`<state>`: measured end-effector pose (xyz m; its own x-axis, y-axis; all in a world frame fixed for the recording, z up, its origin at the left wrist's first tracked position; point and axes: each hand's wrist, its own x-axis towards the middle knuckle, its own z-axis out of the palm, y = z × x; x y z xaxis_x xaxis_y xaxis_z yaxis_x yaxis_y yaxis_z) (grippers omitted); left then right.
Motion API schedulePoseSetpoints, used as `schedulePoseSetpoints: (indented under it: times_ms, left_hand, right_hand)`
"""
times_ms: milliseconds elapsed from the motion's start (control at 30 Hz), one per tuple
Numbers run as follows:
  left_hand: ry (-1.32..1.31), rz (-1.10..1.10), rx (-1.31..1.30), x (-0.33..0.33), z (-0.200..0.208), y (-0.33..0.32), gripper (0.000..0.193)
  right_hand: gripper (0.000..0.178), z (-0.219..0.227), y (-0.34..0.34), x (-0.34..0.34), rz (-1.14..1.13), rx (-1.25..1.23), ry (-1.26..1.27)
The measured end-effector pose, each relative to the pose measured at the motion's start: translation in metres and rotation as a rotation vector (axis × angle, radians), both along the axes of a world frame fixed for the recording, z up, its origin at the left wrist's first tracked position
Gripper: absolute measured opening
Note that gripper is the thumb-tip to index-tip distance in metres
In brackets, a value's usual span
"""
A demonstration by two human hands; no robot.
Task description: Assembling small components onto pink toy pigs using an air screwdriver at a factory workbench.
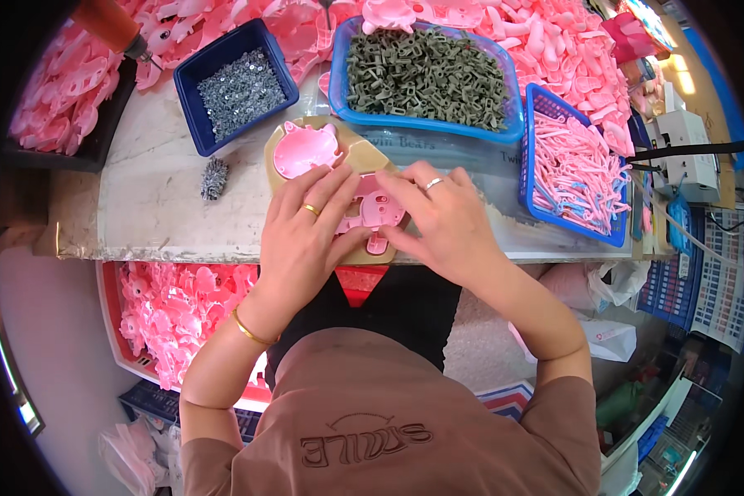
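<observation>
A tan, rounded fixture (370, 154) lies near the table's front edge. In its far-left hollow sits a rounded pink plastic shell (299, 155) with its inside facing up. Nearer to me, a second pink plastic shell (380, 212), with holes and small posts, lies in the fixture between my hands. My left hand (299, 221) reaches over its left side, fingers bent onto it and thumb at its near end. My right hand (450, 217) grips its right side between thumb and fingers. The fingers cover part of this shell, so its full outline is hidden.
Beyond the hands stand a dark blue tray (188, 97) of screws and a blue basket (438, 132) of grey-green clips. A screw cluster (214, 178) lies left. Pink strips fill another basket (566, 228). An orange driver (107, 26) hangs far left; pink parts (554, 62) heap behind.
</observation>
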<state>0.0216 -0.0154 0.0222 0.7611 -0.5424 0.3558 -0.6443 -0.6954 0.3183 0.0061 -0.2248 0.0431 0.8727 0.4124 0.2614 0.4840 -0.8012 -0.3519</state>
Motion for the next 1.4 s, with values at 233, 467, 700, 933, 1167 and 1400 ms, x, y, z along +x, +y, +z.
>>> schedulePoseSetpoints:
  times_ms: [233,467,700,933,1167,1400]
  left_hand:
    - [-0.003,0.020,0.020,-0.003,-0.004,-0.003,0.056]
    - [0.055,0.021,-0.003,-0.006,-0.003,-0.002,0.061]
    - [0.057,0.012,-0.005,-0.005,-0.003,-0.003,0.061]
    - [0.048,0.009,0.013,-0.005,-0.003,-0.002,0.061]
    - [0.058,0.008,0.011,-0.004,0.000,-0.003,0.061]
    - [0.028,-0.028,0.031,0.004,0.013,-0.003,0.056]
  right_hand:
    - [0.052,-0.004,-0.006,0.003,0.017,0.045,0.043]
    - [0.022,0.003,-0.077,0.071,-0.283,0.160,0.027]
    - [0.018,-0.002,-0.112,0.111,-0.049,-0.140,-0.038]
    - [0.016,0.001,-0.115,0.117,0.031,0.017,0.151]
    - [0.011,-0.004,-0.123,0.126,0.000,0.189,0.231]
    - [0.019,0.018,-0.117,0.118,-0.165,0.694,0.533]
